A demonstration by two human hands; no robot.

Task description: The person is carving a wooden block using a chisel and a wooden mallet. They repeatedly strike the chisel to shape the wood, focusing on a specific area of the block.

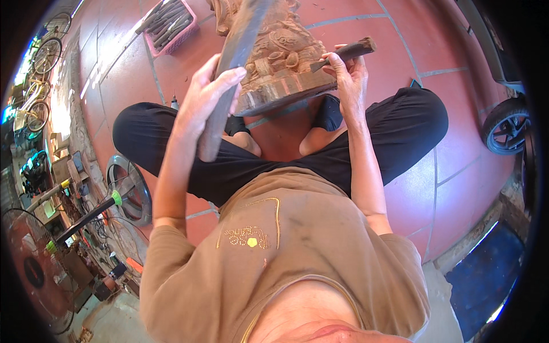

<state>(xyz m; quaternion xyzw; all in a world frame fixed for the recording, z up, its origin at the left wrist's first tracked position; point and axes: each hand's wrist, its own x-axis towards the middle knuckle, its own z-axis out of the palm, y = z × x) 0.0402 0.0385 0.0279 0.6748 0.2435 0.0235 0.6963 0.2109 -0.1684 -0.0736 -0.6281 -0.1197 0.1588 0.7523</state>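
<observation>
Sitting before a carved wooden piece [283, 54], the person held a long bar [233, 57] and a short chisel-like tool [353, 51], 1 in each hand.
The carving was just ahead of the feet [327, 111], between the hands; likely heavy and stiff, its relief probably fragile, it seemed best held by its thick base. The bar, seemingly rigid and weighty, slanted through the left hand [200, 94], fingers wrapped around its middle, its upper end blurred. The tool, probably lighter and hard, was pinched around its middle by the right hand [351, 80], beside the carving's right edge; whether its flat end touched wood could not be told.
</observation>
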